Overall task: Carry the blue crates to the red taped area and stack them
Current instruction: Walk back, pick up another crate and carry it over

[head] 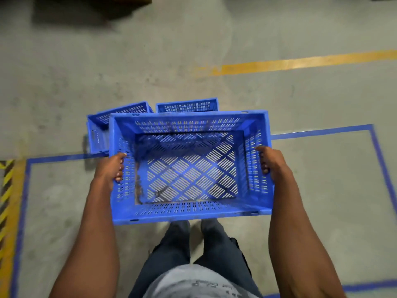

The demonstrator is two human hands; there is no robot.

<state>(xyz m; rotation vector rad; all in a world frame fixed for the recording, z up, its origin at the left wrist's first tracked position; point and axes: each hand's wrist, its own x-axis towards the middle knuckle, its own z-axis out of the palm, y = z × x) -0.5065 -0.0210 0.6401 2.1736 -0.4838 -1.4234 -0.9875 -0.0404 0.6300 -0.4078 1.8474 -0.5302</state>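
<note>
Much of what lies ahead of you is blocked by the blue crate [191,166] you are carrying: two more blue crates stand on the floor just past its far rim, and only the top of the left floor crate [103,123] and a strip of the right floor crate [187,106] show. Your fingertips are all that show of each grip. Your left hand [111,168] is clamped on the left wall, fingers hooked over the rim; your right hand [270,162] grips the right wall the same way. The carried crate is empty, rectangular moulded plastic, its walls slotted, its base a lattice of diagonal slats with dark grime along the left edge. The concrete floor [322,173] under you is mottled grey. Blue tape [322,131] outlines a rectangle around your feet. A yellow line [300,63] runs beyond it, and hazard striping [6,190] is cut off at the left edge.
</note>
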